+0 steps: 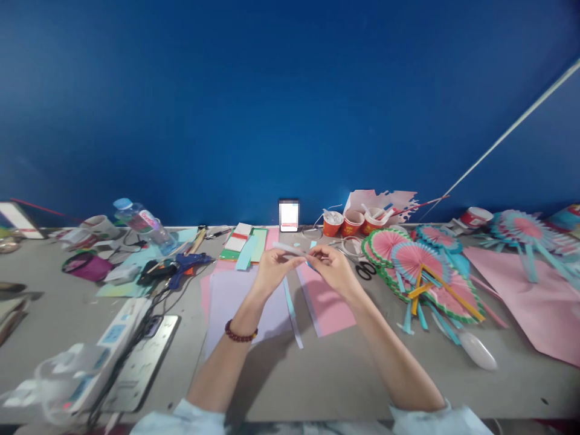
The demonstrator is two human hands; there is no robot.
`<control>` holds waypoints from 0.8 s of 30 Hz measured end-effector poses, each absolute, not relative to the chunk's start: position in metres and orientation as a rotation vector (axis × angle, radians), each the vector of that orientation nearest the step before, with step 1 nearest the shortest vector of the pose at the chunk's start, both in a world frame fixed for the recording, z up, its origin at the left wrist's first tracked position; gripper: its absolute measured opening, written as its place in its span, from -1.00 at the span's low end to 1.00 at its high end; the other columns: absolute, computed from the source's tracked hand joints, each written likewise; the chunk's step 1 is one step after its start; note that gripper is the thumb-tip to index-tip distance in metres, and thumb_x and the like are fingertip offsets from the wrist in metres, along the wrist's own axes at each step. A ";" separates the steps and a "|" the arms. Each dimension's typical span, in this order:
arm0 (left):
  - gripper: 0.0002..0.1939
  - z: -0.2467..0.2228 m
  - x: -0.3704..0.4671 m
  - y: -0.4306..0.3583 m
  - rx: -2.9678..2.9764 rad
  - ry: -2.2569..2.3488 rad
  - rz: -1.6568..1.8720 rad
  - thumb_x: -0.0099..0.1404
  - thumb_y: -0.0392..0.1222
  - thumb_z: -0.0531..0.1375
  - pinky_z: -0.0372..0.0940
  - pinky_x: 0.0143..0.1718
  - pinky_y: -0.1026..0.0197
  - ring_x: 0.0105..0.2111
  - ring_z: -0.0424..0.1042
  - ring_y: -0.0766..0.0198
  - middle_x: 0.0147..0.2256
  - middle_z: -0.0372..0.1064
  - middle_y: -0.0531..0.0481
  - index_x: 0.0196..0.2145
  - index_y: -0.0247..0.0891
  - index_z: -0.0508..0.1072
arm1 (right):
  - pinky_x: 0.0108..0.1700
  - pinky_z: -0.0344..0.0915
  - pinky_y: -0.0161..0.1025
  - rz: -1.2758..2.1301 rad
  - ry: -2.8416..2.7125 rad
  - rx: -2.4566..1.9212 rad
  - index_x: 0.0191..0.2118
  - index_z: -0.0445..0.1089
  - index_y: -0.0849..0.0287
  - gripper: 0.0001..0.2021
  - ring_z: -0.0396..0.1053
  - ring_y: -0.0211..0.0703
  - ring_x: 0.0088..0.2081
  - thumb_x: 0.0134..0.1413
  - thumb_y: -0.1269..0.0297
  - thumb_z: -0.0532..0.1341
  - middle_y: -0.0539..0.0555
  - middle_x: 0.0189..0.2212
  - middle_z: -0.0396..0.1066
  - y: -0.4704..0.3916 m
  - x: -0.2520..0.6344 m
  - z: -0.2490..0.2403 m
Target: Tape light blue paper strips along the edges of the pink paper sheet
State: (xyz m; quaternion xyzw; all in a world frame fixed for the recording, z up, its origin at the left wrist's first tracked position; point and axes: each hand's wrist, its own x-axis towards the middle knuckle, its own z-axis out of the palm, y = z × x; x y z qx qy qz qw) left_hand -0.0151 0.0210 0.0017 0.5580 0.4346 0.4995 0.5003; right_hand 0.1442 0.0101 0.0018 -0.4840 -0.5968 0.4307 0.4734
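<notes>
My left hand (pixel 274 269) and my right hand (pixel 334 270) meet above the middle of the table, both with fingertips pinched together. A pale, narrow paper strip (pixel 285 248) runs between them, with one end showing past my left fingers. My fingers cover much of it. Below my hands lie lavender paper (pixel 238 305) on the left and pink paper (pixel 330 308) on the right. Between these sheets is a long light blue and lavender strip (pixel 292 311). A pair of black-handled scissors (pixel 365 270) lies right of my right hand.
Folded paper fans (pixel 419 263) and a white spoon (pixel 478 350) are on the right. Red paper cups (pixel 352 223) and a phone (pixel 289 215) stand along the blue wall. To the left are a glue gun (pixel 188 266), bottle (pixel 145 223), power strip (pixel 111 344) and another phone (pixel 142 362).
</notes>
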 end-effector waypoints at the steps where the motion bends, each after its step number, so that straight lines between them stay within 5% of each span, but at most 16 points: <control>1: -0.76 0.001 -0.014 0.021 1.386 1.044 1.188 -0.02 -0.05 0.35 0.33 -0.31 0.20 -0.33 0.48 0.15 -0.38 0.54 -0.09 -0.43 -0.26 0.58 | -0.49 0.13 -0.33 1.058 -1.462 -1.182 -0.39 0.37 0.20 -0.76 0.20 -0.31 -0.54 -0.05 0.10 0.24 -0.02 -0.55 0.28 0.010 0.145 0.002; 5: -0.79 -0.001 -0.013 0.022 1.363 1.124 1.262 0.01 -0.05 0.33 0.27 -0.42 0.24 -0.44 0.45 0.20 -0.49 0.51 -0.05 -0.54 -0.26 0.56 | -0.50 0.15 -0.35 1.097 -1.452 -1.154 -0.30 0.35 0.18 -0.73 0.23 -0.29 -0.51 -0.06 0.10 0.25 -0.04 -0.54 0.27 0.010 0.144 0.000; 11: -0.69 0.001 -0.015 0.024 1.195 1.145 1.269 -0.03 -0.02 0.35 0.01 -0.66 0.31 -0.70 0.12 0.46 -0.67 0.33 0.06 -0.67 -0.29 0.43 | -0.47 0.20 -0.36 1.147 -1.403 -1.147 -0.24 0.33 0.16 -0.71 0.28 -0.31 -0.49 -0.06 0.10 0.25 -0.06 -0.52 0.29 0.010 0.140 -0.001; 24: -0.73 0.002 -0.013 0.023 1.138 0.997 1.256 -0.02 -0.06 0.34 0.12 -0.59 0.32 -0.65 0.21 0.44 -0.61 0.42 0.01 -0.64 -0.30 0.45 | -0.47 0.16 -0.31 1.222 -1.396 -1.142 -0.26 0.35 0.21 -0.66 0.23 -0.29 -0.50 -0.07 0.04 0.26 -0.01 -0.51 0.31 0.009 0.141 0.003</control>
